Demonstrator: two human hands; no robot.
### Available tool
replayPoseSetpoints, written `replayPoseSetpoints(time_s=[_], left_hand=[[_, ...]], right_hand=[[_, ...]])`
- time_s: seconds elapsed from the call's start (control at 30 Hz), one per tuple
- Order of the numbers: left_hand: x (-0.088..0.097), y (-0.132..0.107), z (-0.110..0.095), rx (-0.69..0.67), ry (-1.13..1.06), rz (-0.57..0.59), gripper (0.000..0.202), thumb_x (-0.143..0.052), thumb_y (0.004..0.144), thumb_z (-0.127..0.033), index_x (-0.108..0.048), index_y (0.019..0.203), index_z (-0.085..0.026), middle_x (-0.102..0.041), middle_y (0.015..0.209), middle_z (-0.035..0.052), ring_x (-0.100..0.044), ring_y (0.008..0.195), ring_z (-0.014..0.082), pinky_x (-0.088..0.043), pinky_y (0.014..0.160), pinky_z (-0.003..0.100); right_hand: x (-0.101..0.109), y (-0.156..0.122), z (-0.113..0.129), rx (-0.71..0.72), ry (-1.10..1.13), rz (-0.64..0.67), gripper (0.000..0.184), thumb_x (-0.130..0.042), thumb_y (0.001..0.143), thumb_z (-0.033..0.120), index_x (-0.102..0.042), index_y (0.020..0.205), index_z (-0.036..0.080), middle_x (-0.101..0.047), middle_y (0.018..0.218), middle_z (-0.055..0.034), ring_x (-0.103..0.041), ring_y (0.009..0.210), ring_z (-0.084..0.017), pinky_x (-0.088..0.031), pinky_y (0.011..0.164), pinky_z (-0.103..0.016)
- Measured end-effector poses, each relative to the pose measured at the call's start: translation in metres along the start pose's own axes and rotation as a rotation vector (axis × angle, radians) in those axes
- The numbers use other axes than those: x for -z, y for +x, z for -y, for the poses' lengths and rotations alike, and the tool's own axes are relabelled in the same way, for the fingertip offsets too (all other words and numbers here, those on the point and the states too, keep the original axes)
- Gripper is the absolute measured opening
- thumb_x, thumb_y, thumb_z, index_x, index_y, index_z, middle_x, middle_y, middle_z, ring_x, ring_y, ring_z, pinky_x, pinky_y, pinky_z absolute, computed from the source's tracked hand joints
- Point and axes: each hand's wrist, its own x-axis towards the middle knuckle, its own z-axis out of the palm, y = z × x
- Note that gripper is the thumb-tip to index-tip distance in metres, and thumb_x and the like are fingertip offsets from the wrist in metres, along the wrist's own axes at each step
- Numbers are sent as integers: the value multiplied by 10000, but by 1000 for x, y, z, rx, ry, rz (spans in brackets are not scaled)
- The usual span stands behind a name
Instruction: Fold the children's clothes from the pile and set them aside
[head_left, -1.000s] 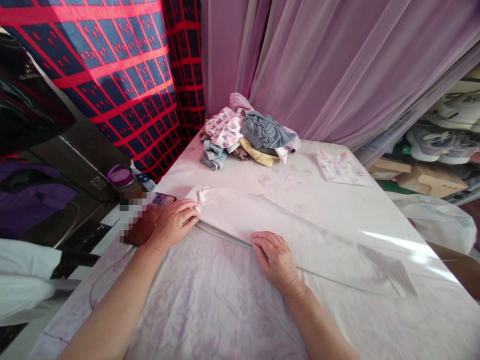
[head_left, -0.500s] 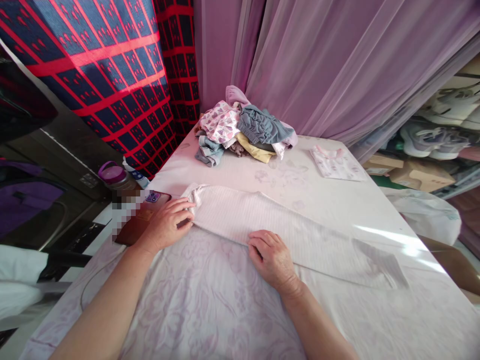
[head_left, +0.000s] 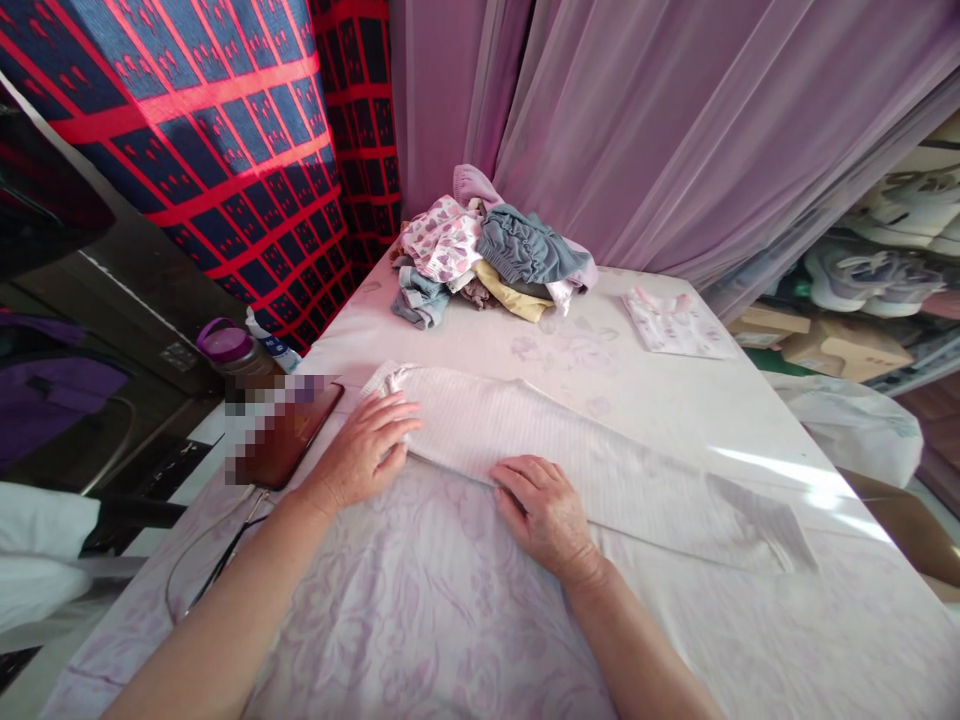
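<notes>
A long white ribbed garment (head_left: 540,450) lies folded across the lilac-printed white cover (head_left: 420,620). My left hand (head_left: 366,450) rests flat on its left end, holding nothing. My right hand (head_left: 541,510) presses on its lower folded edge, fingers slightly apart and also holding nothing. Behind them is a heap of mixed clothes (head_left: 480,265) in pink, grey-blue and yellow. A small folded pink-and-white garment (head_left: 675,325) lies to the right of the heap.
A phone in a brown case (head_left: 281,440), partly blurred, lies left of my left hand, with a purple-lidded bottle (head_left: 229,345) beyond it. Lilac curtains (head_left: 675,130) and a red-and-navy checked cloth (head_left: 202,150) hang behind. Shoes and cardboard boxes (head_left: 847,350) sit low on the right.
My left hand has slid to the right, further onto the ribbed garment. My right hand has barely moved. The view has shifted slightly.
</notes>
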Motion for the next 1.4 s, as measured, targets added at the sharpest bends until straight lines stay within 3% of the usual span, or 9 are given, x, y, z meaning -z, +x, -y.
replayPoseSetpoints(time_s=[0.13,0.23,0.4,0.53,0.63,0.83,0.97,1.2,1.4], left_hand=[[-16,2,-24,-115,-57,222,469,-463,936,-285,-477,1402,-230,-505,1474,56,-342,1430,238,-253,1187,495],[-24,1,-30,-98,-47,288,564,-521,921,-353,-390,1464,-279,-428,1535,44,-301,1452,248,-202,1197,518],[-20,1,-25,-80,-82,234,501,-545,914,-401,-488,1402,-305,-507,1473,40,-393,1397,247,-282,1161,490],[-11,2,-14,-31,-121,100,263,-497,946,-338,-692,1102,-257,-705,1163,41,-609,1135,208,-466,997,399],[-8,2,-3,31,-93,14,218,-492,938,-277,-698,895,-221,-724,952,41,-650,931,185,-515,874,360],[-7,-1,16,170,50,-140,156,-503,898,-192,-652,934,-222,-706,987,46,-642,956,198,-516,898,368],[-3,-4,23,233,94,-206,241,-464,839,-82,-635,939,-219,-700,1001,47,-636,984,203,-514,902,361],[4,-10,37,145,127,-108,235,-503,793,-85,-678,840,-235,-707,998,32,-615,995,211,-490,936,389],[8,-10,35,178,138,-23,171,-517,790,-121,-648,765,-228,-697,1009,43,-590,1029,233,-458,960,427]], right_hand=[[2,0,0,49,-32,57,256,-531,923,225,-704,1110,246,-681,1094,-84,-594,1014,-228,-475,854,-382],[1,0,0,54,-34,49,237,-537,921,218,-717,1073,243,-678,1090,-86,-594,1008,-230,-473,848,-381],[0,-2,-1,53,-26,24,244,-533,909,200,-726,1052,243,-678,1074,-83,-596,995,-222,-478,848,-378],[1,-2,0,62,-24,29,234,-554,898,197,-727,1050,237,-680,1053,-78,-602,982,-215,-486,837,-364],[1,-1,1,48,-18,27,238,-536,907,198,-730,1037,243,-685,1042,-76,-604,968,-214,-491,831,-371],[-1,-1,0,39,-6,14,241,-517,919,200,-730,1024,243,-693,1025,-75,-610,948,-216,-488,805,-373],[-1,-1,-1,37,10,9,248,-513,919,198,-730,1030,246,-694,1027,-72,-606,950,-214,-486,799,-374],[-2,-1,-1,38,9,2,235,-532,910,188,-730,1026,240,-692,1030,-66,-607,955,-211,-480,812,-368],[-3,-1,-2,50,-20,6,216,-549,913,212,-731,1024,245,-689,1030,-69,-606,958,-207,-473,821,-364]])
